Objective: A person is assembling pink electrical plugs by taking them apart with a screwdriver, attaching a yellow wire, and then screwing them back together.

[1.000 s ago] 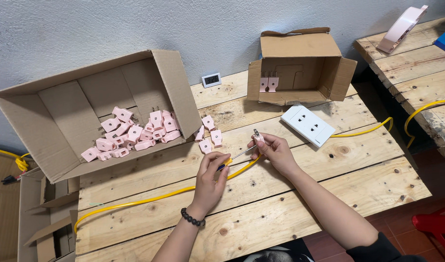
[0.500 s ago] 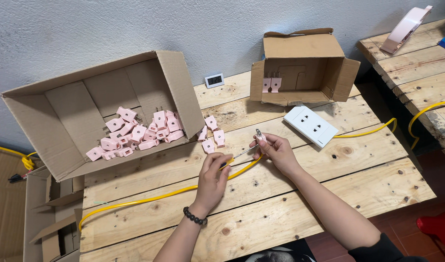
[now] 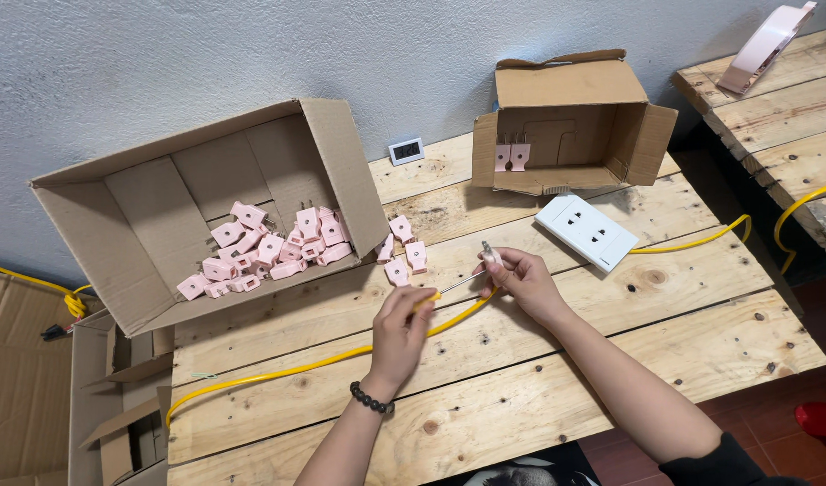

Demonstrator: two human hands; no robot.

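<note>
Your left hand [image 3: 402,319] pinches the yellow cable [image 3: 278,373] near its stripped end, and your right hand [image 3: 521,279] is closed on a small metal plug pin [image 3: 490,253], just above the surface [image 3: 521,405]. You look to be joining wire to pin. Next, line them up steadily. Loose pink plug shells [image 3: 404,252] lie just beyond your grip.

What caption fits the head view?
Left hand holds a screwdriver to a small plug part in the right hand over a yellow cable.
</note>
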